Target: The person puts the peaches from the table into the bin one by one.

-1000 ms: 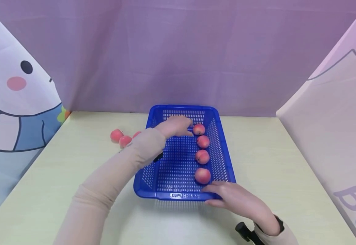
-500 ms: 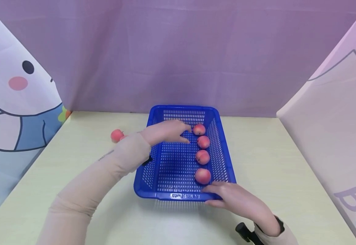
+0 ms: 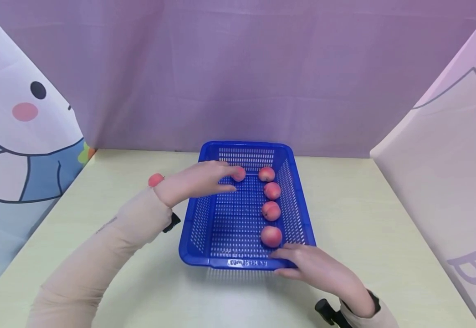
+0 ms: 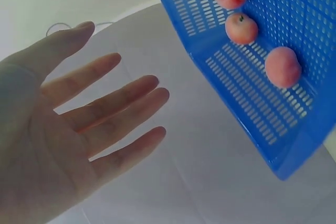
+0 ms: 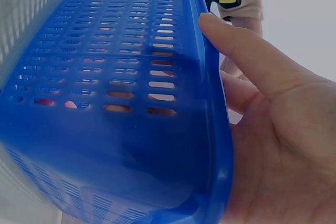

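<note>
A blue plastic basket [image 3: 242, 263] holds several peaches. Four would make up most of a column along its right side, the nearest peach [image 3: 271, 236] lying by the front wall. Another peach [image 3: 238, 173] sits at the back left inside, partly behind the fingertips of my left hand [image 3: 202, 180]. That hand hangs over the basket's left rim; the left wrist view shows its fingers spread and the palm bare. My right hand [image 3: 309, 266] grips the basket's front right corner, fingers over the rim and thumb outside. In the right wrist view it holds the basket's rim [image 5: 212, 103] from the side.
A pink-red fruit [image 3: 155, 179] lies on the pale table [image 3: 356, 205] left of the basket, partly covered by my left forearm. A purple cloth [image 3: 238, 77] hangs behind the table. Printed panels stand at both sides.
My left hand has drawn back leftward from beside the rear right peach, and a peach at the basket's back left has come into view. My right hand stays on the corner.
</note>
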`<action>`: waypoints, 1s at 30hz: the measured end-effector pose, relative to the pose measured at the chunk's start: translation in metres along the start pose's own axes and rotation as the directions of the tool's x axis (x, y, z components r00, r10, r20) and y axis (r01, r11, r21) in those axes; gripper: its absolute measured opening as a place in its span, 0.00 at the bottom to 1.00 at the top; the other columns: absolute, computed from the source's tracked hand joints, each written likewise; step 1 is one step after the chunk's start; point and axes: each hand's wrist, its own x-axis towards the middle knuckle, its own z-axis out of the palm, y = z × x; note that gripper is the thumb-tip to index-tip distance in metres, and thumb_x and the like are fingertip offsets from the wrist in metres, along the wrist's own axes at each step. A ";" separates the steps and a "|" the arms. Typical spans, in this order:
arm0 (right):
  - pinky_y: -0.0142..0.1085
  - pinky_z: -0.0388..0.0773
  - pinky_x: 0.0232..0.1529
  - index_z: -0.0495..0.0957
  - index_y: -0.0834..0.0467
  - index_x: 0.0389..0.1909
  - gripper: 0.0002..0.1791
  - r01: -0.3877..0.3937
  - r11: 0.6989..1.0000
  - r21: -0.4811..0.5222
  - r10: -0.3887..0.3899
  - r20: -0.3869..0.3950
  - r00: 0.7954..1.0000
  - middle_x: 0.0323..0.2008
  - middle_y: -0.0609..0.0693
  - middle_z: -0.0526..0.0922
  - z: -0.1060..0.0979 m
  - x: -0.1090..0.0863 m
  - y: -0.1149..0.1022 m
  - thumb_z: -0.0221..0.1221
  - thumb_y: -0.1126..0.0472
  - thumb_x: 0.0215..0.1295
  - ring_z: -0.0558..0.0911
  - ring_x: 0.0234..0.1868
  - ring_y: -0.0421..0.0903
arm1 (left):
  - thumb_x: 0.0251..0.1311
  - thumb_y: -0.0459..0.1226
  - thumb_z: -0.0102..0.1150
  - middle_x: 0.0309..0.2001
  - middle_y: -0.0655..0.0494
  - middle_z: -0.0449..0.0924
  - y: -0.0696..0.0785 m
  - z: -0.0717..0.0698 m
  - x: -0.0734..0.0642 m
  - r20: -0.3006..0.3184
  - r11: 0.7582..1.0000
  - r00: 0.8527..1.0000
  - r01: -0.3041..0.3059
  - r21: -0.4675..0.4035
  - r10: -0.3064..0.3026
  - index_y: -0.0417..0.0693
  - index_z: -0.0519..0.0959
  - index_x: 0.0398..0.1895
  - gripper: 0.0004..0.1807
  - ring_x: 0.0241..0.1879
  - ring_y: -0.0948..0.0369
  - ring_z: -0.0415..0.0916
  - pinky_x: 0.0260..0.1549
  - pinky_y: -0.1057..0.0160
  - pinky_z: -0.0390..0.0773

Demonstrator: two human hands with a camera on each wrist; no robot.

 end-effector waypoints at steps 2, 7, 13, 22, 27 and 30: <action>0.35 0.74 0.39 0.77 0.53 0.41 0.12 -0.001 1.000 0.003 0.001 0.003 1.000 0.36 0.42 0.79 0.000 0.000 0.000 0.55 0.53 0.58 0.77 0.37 0.39 | 0.56 0.45 0.55 0.50 0.49 0.75 -0.003 0.000 -0.005 -0.020 1.000 1.000 0.002 -0.006 -0.002 0.46 0.71 0.55 0.24 0.50 0.55 0.71 0.48 0.57 0.71; 0.35 0.74 0.38 0.77 0.53 0.41 0.13 -0.004 1.000 0.002 0.004 0.004 1.000 0.35 0.42 0.78 0.001 0.000 0.000 0.55 0.52 0.59 0.77 0.37 0.39 | 0.56 0.42 0.55 0.45 0.50 0.76 -0.011 0.001 -0.016 -0.095 0.999 0.995 0.011 -0.035 -0.014 0.44 0.74 0.51 0.20 0.45 0.57 0.73 0.44 0.59 0.73; 0.35 0.74 0.39 0.77 0.53 0.41 0.13 -0.007 1.000 -0.003 0.007 0.003 1.000 0.36 0.42 0.79 0.000 0.000 0.000 0.54 0.51 0.59 0.77 0.37 0.39 | 0.56 0.41 0.55 0.43 0.48 0.76 -0.020 0.001 -0.027 -0.161 0.997 0.984 0.065 -0.044 -0.071 0.41 0.74 0.49 0.18 0.41 0.56 0.74 0.40 0.59 0.75; 0.35 0.74 0.39 0.77 0.53 0.42 0.13 0.001 1.000 -0.002 -0.001 -0.002 1.000 0.36 0.42 0.79 0.000 0.000 0.000 0.54 0.52 0.59 0.77 0.38 0.39 | 0.59 0.41 0.52 0.49 0.45 0.72 -0.035 0.006 -0.042 -0.214 0.974 0.954 0.185 -0.130 -0.210 0.43 0.73 0.50 0.18 0.40 0.54 0.76 0.35 0.59 0.77; 0.35 0.74 0.39 0.77 0.53 0.42 0.14 -0.001 1.000 -0.001 0.001 0.002 1.000 0.36 0.42 0.78 0.000 0.000 0.000 0.53 0.51 0.60 0.77 0.38 0.39 | 0.59 0.39 0.51 0.49 0.44 0.72 -0.048 0.012 -0.048 -0.282 0.972 0.933 0.193 -0.132 -0.223 0.41 0.74 0.48 0.16 0.43 0.50 0.74 0.43 0.52 0.73; 0.35 0.74 0.39 0.77 0.53 0.42 0.13 0.000 1.000 -0.003 0.000 0.000 1.000 0.36 0.42 0.79 0.000 0.000 0.000 0.53 0.51 0.59 0.77 0.38 0.39 | 0.57 0.37 0.53 0.46 0.43 0.74 -0.057 0.017 -0.051 -0.321 0.971 0.919 0.193 -0.141 -0.229 0.39 0.75 0.47 0.16 0.44 0.49 0.73 0.44 0.51 0.71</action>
